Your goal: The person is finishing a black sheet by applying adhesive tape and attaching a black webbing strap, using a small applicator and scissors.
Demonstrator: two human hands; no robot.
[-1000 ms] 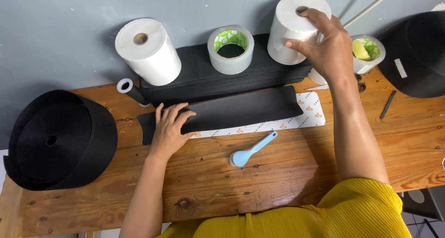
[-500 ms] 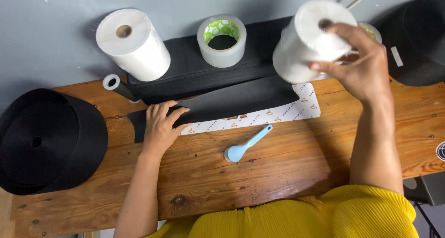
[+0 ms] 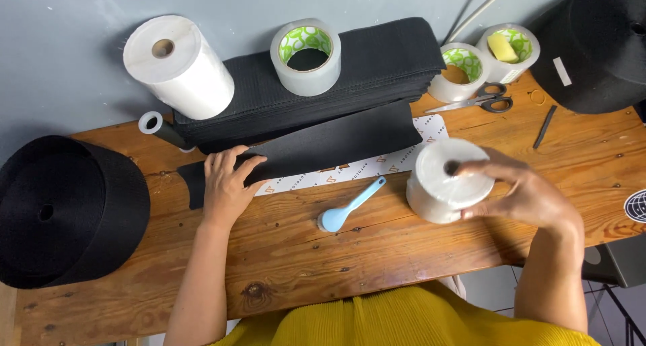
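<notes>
Head view: right hand (image 3: 531, 198) fingers curled over top of white film roll (image 3: 444, 180), roll upright on wooden surface (image 3: 377, 252) beside blue brush (image 3: 350, 206). Left hand (image 3: 227, 184) fingers spread flat, pinning black fabric strip (image 3: 323, 144) against shifting.
</notes>
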